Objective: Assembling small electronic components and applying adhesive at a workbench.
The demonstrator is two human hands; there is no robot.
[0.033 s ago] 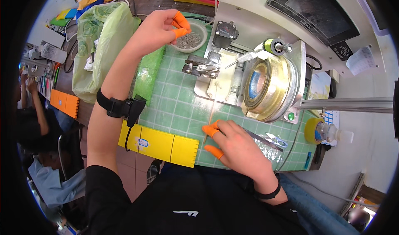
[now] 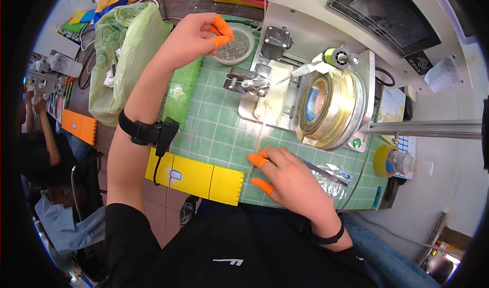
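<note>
Holds the left hand (image 2: 192,39) over the left side of the bowl (image 2: 250,43), with fingertips pinched together; cannot tell on what. Lays the right hand (image 2: 291,178), with fingers loosely curled, at the stick (image 2: 261,135), rightward and bodyward of the bowl; cannot tell if gripping it.

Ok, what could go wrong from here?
The left hand is right by the round white bowl of small greyish pieces; a bump could spill some.

The thin pale stick runs from the flat cream plate to the orange-covered fingertips of the right hand, so a nudge might shift it.

The slim dark metal tool beside that hand could get brushed aside.
</note>
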